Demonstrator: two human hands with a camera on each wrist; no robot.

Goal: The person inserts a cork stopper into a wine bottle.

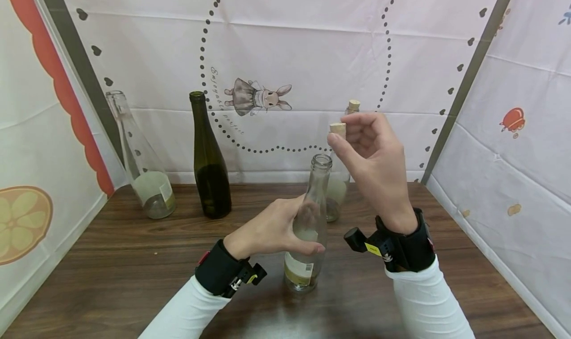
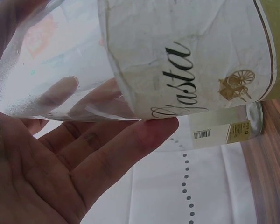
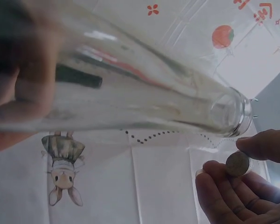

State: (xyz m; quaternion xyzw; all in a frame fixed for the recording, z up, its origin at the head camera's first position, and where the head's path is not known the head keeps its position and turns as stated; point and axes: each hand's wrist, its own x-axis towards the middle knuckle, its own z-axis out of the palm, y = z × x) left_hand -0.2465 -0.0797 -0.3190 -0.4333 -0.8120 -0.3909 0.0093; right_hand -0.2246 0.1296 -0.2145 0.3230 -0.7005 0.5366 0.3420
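My left hand (image 1: 269,230) grips a clear glass bottle (image 1: 314,220) round its body, thumb across the front. This bottle stands upright on the table with its mouth uncovered; its white label (image 2: 186,60) faces the left wrist view. Up and to the right of the mouth, my right hand (image 1: 378,155) pinches a cork (image 1: 337,129) between thumb and fingers. The right wrist view shows the round end of the cork (image 3: 238,164), apart from the bottle's rim (image 3: 245,112).
Just behind stands another clear bottle (image 1: 337,193) with a cork (image 1: 354,104) in its neck. A dark green bottle (image 1: 209,165) and a clear bottle (image 1: 149,170) stand at the back left. Printed cloth walls (image 1: 290,56) enclose the wooden table (image 1: 134,274) at the back and sides.
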